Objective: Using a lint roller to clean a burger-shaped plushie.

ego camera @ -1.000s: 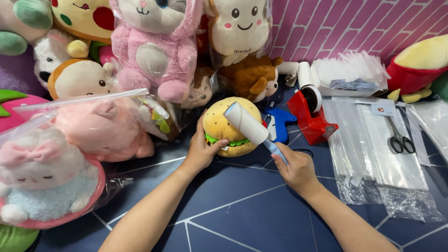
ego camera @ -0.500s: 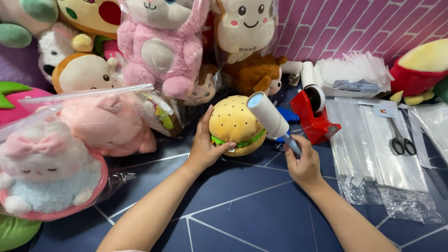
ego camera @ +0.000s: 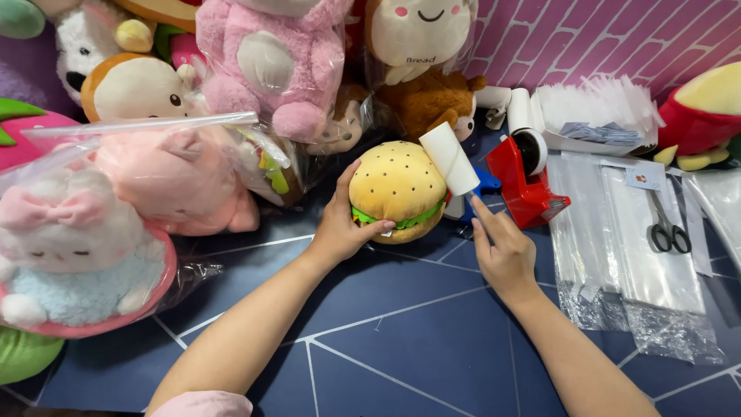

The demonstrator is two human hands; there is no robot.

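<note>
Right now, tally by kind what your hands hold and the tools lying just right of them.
burger plush, in the left hand: 1
lint roller, at the right hand: 1
red tape dispenser: 1
scissors: 1
Total: 4

We look down from our head, close over the dark floor point(ego camera: 401, 347). The view faces forward toward the pink brick wall point(ego camera: 617, 38).
</note>
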